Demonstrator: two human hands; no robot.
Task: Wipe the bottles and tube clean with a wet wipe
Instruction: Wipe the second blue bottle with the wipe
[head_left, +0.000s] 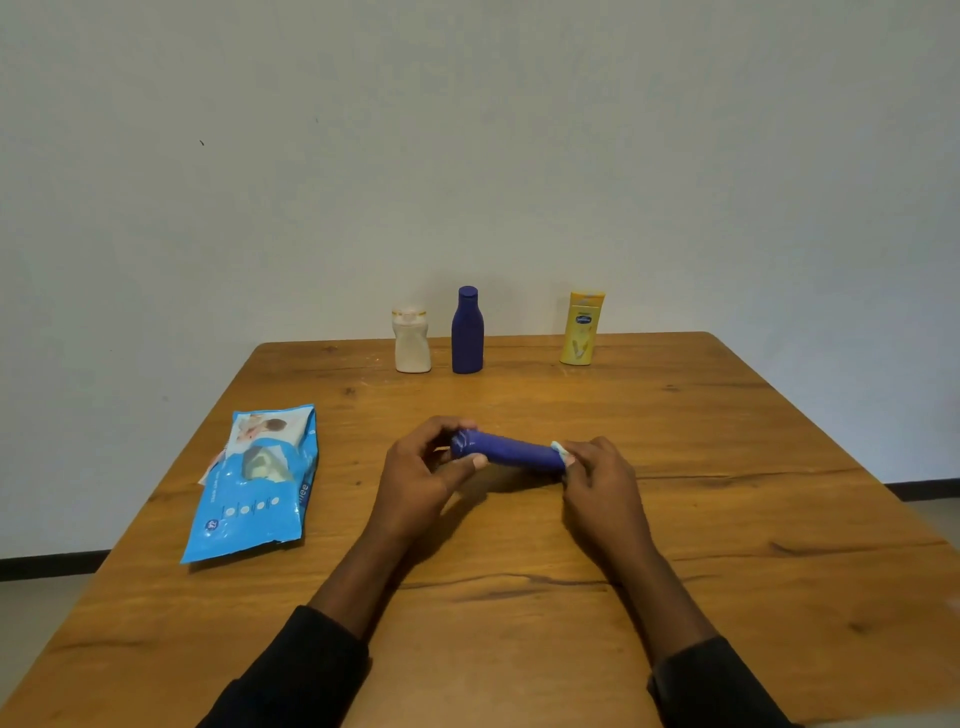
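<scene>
**Blue tube held crosswise between two hands above a wooden counter**

Head view. The blue tube (506, 451) lies roughly level, just above the middle of the counter (727, 467), its length running left to right. The left hand (423, 470) is closed around the tube's left end, thumb in front and fingers curled over the top. The right hand (602, 475) pinches a small pale wet wipe (560, 450) against the tube's right end; most of the wipe is hidden under the fingers. Both forearms enter from the near edge in dark sleeves.

Along the far edge of the counter three bottles stand upright in a row: a white bottle (412, 340) at left, a dark blue bottle (467, 331) just beside it, and a yellow bottle (583, 328) set well apart to the right. A blue pack of wipes (254, 486) lies flat on the left side of the counter, near the left hand but not touching it, its top flap peeled open.
</scene>
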